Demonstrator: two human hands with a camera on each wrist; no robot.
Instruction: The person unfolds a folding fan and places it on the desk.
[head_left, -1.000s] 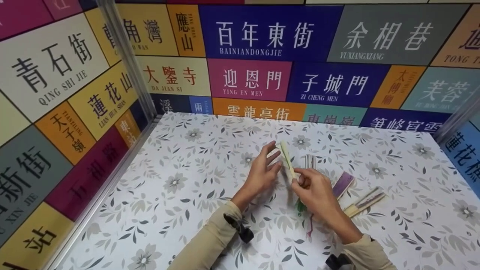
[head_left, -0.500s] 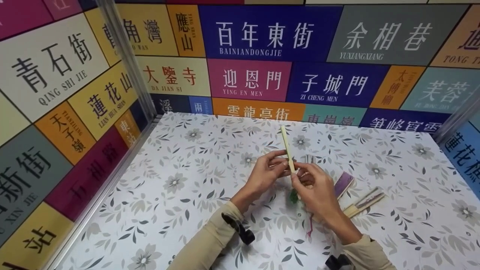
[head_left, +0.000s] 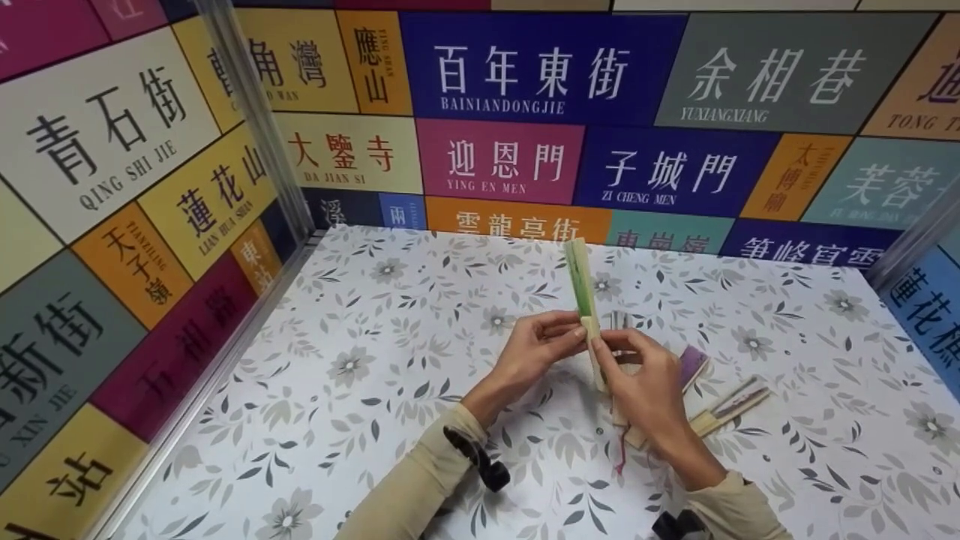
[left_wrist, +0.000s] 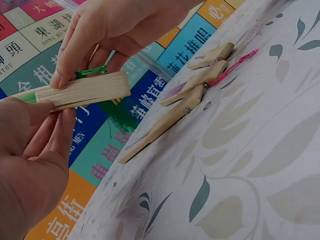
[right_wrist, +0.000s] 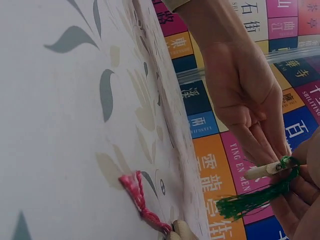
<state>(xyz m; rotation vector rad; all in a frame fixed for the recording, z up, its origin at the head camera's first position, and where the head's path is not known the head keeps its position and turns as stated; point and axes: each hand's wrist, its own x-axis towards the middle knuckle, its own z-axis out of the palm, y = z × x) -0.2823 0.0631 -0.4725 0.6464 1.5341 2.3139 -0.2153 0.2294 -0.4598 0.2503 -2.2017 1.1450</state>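
Observation:
A folded hand fan with a green-painted leaf and pale wooden ribs is held above the table, its tip pointing away. My left hand pinches its middle between thumb and fingers. Just below, thumb and fingers of my right hand grip the ribs near the pivot end. From that end hangs a green tassel, clear in the right wrist view. Beneath and beside the right hand lie more folded fans: a purple one, one with a greyish leaf, and a pale one, partly hidden.
A white tablecloth with grey flowers and leaves covers the table. A pink tassel trails from one lying fan. Panels with coloured street-name signs rise behind and at the sides.
My left hand, apart from the fan a second ago, has come in and now pinches it. The fan has risen and turned, showing more green.

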